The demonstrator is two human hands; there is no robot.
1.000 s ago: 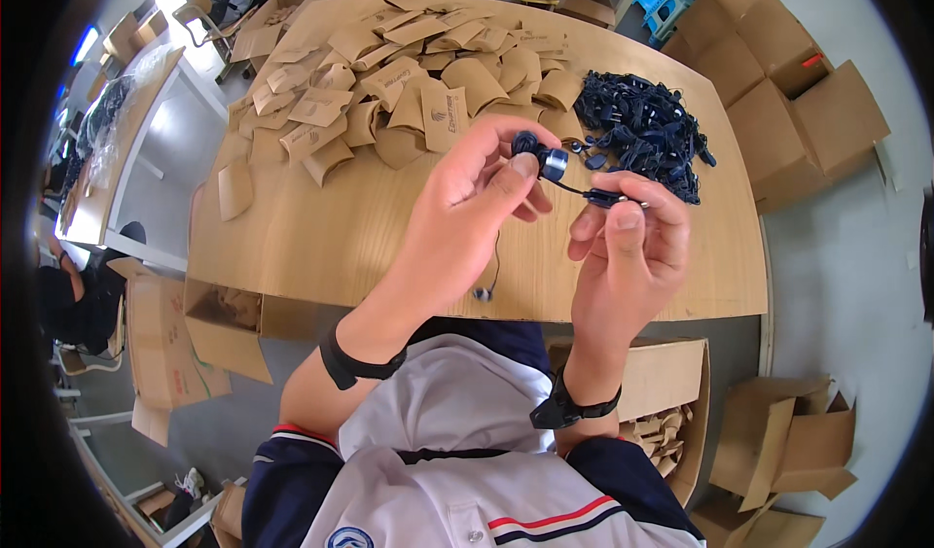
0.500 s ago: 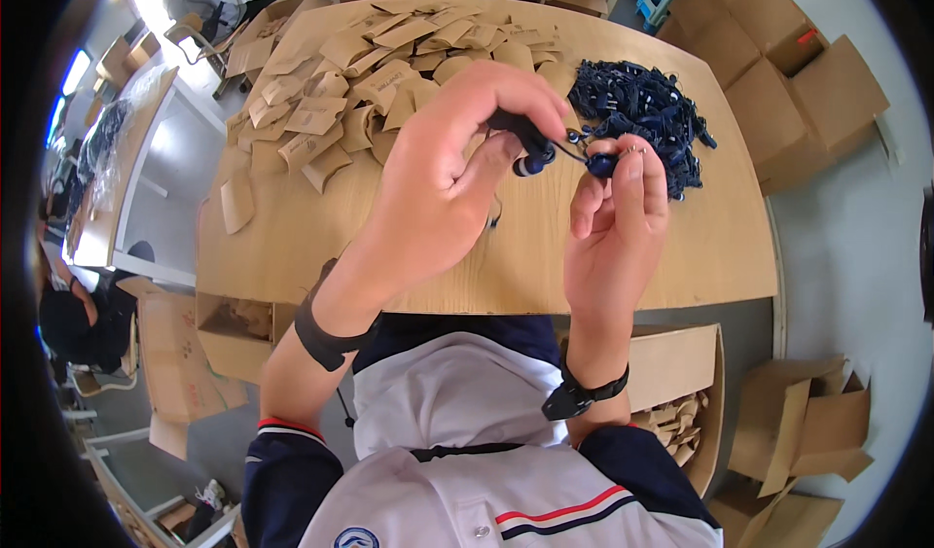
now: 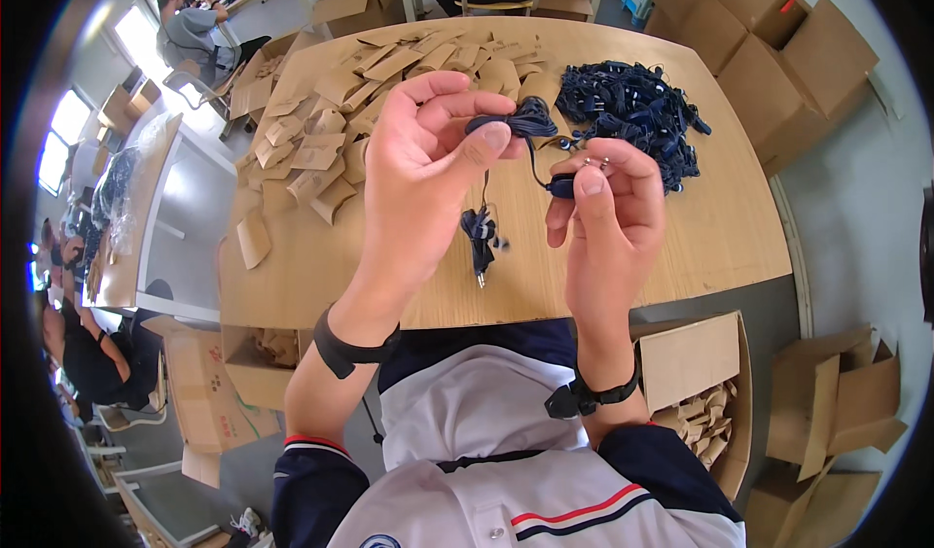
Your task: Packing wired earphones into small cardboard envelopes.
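Observation:
My left hand (image 3: pixel 423 154) is closed around a coiled bundle of dark blue earphone cable (image 3: pixel 530 117), pinched between thumb and fingers above the table. From the bundle a cord runs to a dark blue plug (image 3: pixel 562 186) with thin metal pins at its end. My right hand (image 3: pixel 613 198) pinches this plug between thumb and fingers, the pins pointing up past the thumb. On the table below and between my hands lies another tied earphone bundle (image 3: pixel 478 237), its metal pins toward me.
A heap of dark blue earphone bundles (image 3: pixel 632 110) lies at the table's (image 3: pixel 545 285) far right. Many flattened brown paper sleeves (image 3: pixel 316 151) cover its far left. An open carton (image 3: pixel 696 363) of brown paper pieces stands at my right, more cartons (image 3: pixel 827 392) beyond. People sit at the left.
My left hand has turned and opened up its grip, showing the coiled cable more fully. The plug in my right hand has tilted and dropped slightly. The view has shifted, and the bundle below shows clearly.

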